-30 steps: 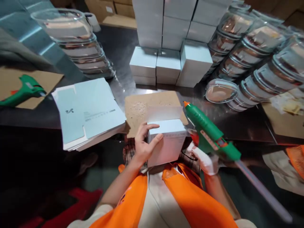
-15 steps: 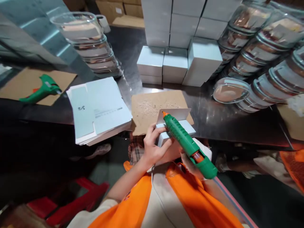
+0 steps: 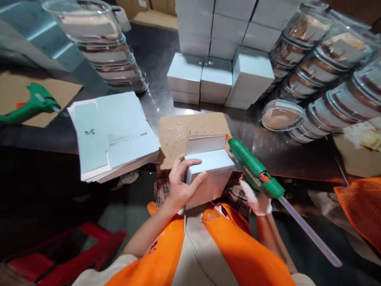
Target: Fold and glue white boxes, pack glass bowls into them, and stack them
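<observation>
Pale-blue cardboard carton (image 3: 210, 174), flap up, sits in the person's lap at the near edge of the steel table (image 3: 268, 149). Left hand (image 3: 180, 184) wraps its left corner, thumb along the front face, fingers curled over the top. Right hand (image 3: 256, 198), in a white glove, is closed around the grip of a green hot-glue gun (image 3: 253, 169), whose orange nozzle sits just beside the flap at about three o'clock. A steady hold on the carton and a thin, even bead would likely serve best. At twelve o'clock lies a brown cardboard mat (image 3: 190, 131); at ten, a stack of flat blue carton blanks (image 3: 111, 133); at two, clear plastic tubs (image 3: 315, 87).
</observation>
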A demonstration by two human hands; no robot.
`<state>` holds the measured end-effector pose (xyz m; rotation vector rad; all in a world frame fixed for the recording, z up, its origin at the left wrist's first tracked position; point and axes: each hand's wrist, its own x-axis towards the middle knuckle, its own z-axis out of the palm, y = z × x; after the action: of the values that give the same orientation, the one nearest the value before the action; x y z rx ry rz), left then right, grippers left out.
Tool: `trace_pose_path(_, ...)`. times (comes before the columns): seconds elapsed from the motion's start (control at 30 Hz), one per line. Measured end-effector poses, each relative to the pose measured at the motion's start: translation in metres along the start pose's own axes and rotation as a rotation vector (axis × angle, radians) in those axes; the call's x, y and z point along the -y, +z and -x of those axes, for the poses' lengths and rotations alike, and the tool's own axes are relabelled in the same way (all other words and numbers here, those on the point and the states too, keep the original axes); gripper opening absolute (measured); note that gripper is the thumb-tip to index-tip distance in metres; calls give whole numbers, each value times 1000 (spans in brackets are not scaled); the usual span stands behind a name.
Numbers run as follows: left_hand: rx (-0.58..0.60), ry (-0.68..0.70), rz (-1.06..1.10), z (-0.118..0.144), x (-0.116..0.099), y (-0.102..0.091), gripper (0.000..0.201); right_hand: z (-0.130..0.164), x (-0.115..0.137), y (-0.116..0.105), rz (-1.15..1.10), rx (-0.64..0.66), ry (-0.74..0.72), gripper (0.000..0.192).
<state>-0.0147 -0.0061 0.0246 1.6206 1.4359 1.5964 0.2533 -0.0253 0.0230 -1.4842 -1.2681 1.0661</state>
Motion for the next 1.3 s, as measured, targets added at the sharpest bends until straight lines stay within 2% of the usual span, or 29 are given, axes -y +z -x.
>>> trace_pose_path(0.1, -13, -61, 41, 0, 3, -5, 29, -31, 3, -9, -31, -119, 48, 28)
trace_pose_path(0.17, -25, -98, 82, 1, 4, -7, 32, -62, 8, -9, -62, -82, 129, 33)
trace_pose_path(0.3, -56, -128, 153, 2, 4, -10, 39, -121, 13, -10, -60, 68, 337, 42)
trace_pose_path(0.4, -54, -147, 190, 2, 3, -13, 43, -140, 18, -22, 24, 71, 382, 45)
trace_pose_path(0.5, -57, -165, 219, 1, 3, -13, 46, -131, 31, -34, 113, -12, 322, 42)
trace_pose_path(0.57, -40, -166, 205, 0, 3, -11, 47, -114, 46, -30, 125, -93, 214, 32)
trace_pose_path(0.6, -23, -160, 190, -1, 3, -10, 47, -104, 54, -22, 106, -88, 158, 29)
trace_pose_path(0.67, 21, -135, 173, -1, 2, -7, 49, -87, 67, -1, 14, 71, 103, 39)
trace_pose_path(0.73, 59, -111, 179, 0, 3, -4, 49, -78, 74, 24, -135, 308, 150, 48)
trace_pose_path(0.77, 71, -109, 184, 1, 4, -3, 49, -76, 74, 34, -218, 386, 191, 50)
trace_pose_path(0.8, 75, -118, 188, 2, 6, -1, 49, -76, 72, 41, -290, 408, 228, 52)
trace_pose_path(0.87, 44, -162, 233, 3, 10, 2, 48, -76, 63, 47, -367, 358, 230, 55)
trace_pose_path(0.93, -11, -224, 373, 2, 14, 5, 54, -76, 55, 41, -350, 383, 118, 59)
trace_pose_path(1.0, -29, -273, 524, -1, 17, 6, 64, -75, 51, 29, -269, 506, -61, 71)
trace_pose_path(1.07, 22, -261, 554, -5, 19, 4, 56, -72, 54, 19, -157, 630, -226, 79)
trace_pose_path(1.13, 71, -200, 467, -7, 18, -1, 42, -68, 58, 17, -17, 668, -367, 67)
trace_pose_path(1.2, 76, -152, 380, -8, 16, -6, 39, -65, 61, 23, 79, 664, -486, 43)
trace_pose_path(1.23, 70, -146, 357, -7, 14, -7, 38, -64, 61, 26, 96, 653, -532, 34)
trace_pose_path(1.3, 67, -149, 344, -5, 9, -9, 36, -65, 59, 32, 76, 637, -582, 26)
